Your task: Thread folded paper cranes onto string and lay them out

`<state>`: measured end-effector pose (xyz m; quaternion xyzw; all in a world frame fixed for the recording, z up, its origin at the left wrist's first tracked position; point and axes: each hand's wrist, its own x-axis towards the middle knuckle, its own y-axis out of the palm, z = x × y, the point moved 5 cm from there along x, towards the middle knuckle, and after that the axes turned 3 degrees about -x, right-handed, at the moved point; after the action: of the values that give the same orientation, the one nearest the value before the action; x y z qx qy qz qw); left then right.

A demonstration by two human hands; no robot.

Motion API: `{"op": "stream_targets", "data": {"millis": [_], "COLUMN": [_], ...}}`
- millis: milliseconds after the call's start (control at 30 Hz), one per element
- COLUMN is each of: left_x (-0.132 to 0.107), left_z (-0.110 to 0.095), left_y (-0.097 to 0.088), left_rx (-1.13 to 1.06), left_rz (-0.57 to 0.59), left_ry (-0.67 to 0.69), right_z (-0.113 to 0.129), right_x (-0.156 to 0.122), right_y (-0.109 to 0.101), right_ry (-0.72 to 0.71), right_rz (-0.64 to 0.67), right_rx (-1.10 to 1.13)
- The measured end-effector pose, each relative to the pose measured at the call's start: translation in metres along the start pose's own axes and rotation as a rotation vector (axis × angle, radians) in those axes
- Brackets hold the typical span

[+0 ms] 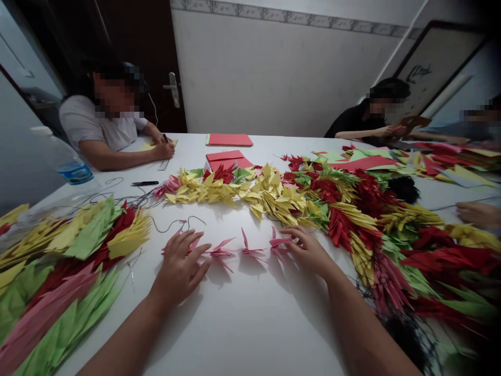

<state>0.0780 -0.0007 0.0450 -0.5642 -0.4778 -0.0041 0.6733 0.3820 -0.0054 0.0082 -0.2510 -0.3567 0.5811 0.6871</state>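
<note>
Several pink folded paper cranes [222, 249] lie in a row on the white table [250, 313] in front of me. My left hand [180, 265] rests flat with its fingers spread, touching the left end of the row. My right hand [306, 249] lies at the right end, its fingers curled on a pink crane [279, 242]. A thin dark thread [172, 223] curls just beyond my left hand.
Heaps of yellow, red and green paper cranes [282, 196] stretch across the table, with another heap [66, 261] at my left. Red paper sheets [229, 139], a water bottle [70, 164] and a pen [144, 183] lie farther back. Three other people sit around the table.
</note>
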Motion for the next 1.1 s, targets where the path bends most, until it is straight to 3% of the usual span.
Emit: {"op": "stream_targets", "data": {"millis": [167, 333, 667, 800, 1100], "left_x": [0.0, -0.003, -0.016, -0.019, -0.019], "left_z": [0.006, 0.021, 0.073, 0.08, 0.072], "left_y": [-0.009, -0.019, -0.025, -0.018, -0.004], "left_rx": [-0.015, -0.063, -0.055, -0.1, -0.16], "left_rz": [-0.085, -0.159, -0.223, -0.172, 0.146], "left_ry": [-0.021, -0.154, -0.488, -0.559, -0.688], "right_z": [-0.004, 0.001, 0.0, -0.012, -0.015], "right_x": [0.005, 0.003, -0.008, -0.01, -0.015], "right_y": [0.009, 0.005, -0.011, -0.014, -0.024], "right_ry": [-0.021, 0.009, 0.282, 0.382, 0.451], "right_rz": [0.026, 0.023, 0.154, 0.153, 0.035], "right_rx": [0.041, 0.12, 0.198, 0.283, 0.506]}}
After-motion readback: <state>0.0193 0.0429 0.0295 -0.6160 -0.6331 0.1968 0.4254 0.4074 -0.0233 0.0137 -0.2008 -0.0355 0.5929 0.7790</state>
